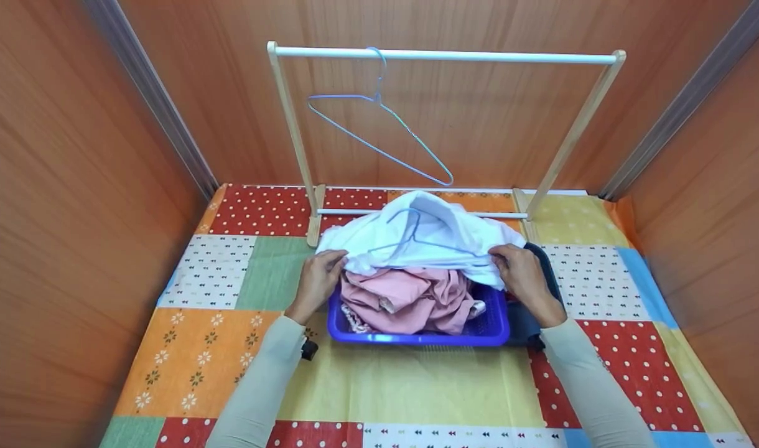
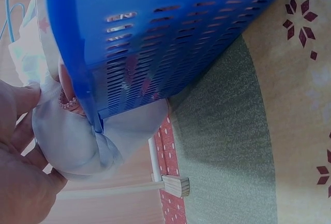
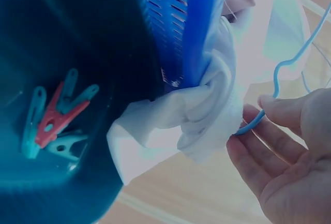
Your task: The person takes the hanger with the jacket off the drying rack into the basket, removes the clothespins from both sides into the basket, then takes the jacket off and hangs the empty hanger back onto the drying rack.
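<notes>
Mid-frame, we see the left hand [image 1: 320,274] pinching the white garment [image 1: 354,238]. The right hand [image 1: 521,274] pinches the lower blue hanger [image 1: 414,239].

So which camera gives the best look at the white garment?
The head view: there the white garment stretches from the left hand to the right hand, its width showing. The left wrist view catches only part beside the basket; the right wrist view, just a bunched section near the fingers.
</notes>
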Available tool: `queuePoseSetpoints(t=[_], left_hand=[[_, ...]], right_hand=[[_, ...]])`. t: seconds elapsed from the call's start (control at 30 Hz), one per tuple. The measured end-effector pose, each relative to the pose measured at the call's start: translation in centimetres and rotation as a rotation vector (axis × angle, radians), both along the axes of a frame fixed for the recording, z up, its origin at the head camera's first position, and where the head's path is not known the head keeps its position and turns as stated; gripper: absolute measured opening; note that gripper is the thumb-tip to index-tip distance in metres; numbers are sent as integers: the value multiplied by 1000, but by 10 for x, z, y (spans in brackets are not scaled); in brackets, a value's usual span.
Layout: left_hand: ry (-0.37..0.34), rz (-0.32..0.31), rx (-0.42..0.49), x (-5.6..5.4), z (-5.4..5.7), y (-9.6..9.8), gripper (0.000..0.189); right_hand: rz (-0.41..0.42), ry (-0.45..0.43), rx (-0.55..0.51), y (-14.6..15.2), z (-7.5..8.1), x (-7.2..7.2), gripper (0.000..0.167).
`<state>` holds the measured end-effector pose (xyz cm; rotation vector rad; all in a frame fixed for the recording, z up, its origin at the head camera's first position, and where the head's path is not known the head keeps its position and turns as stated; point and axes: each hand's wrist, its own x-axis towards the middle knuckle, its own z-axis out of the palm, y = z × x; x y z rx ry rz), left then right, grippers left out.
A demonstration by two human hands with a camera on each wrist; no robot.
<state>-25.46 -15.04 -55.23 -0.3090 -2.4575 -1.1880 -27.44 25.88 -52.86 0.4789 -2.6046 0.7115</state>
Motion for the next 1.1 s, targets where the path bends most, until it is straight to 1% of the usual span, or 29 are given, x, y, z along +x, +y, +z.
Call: queuePoseSetpoints(t=[0.13,0.23,0.5,0.7,0.93,1.1], left_hand=[[1,-1,-2,0,-1,0,17],[1,-1,-4,0,-2,-1,17],[8,3,10,0,-3,-1,18],[11,11,13,2,-3,-3,18],[37,3,22,3,-4,-4,17],[27,-3,33,3,-4,-4,18]], right_hand=[[-12,-33,7,1,0,-1,10],[-16,-31,9,0,1,-1,10],[-2,30,7,-1,3,0,9],[-1,77,3,-4,5,1,9],[-12,132,-12,-7,11,1,9],[-16,138,-32,-7,14,2,9]])
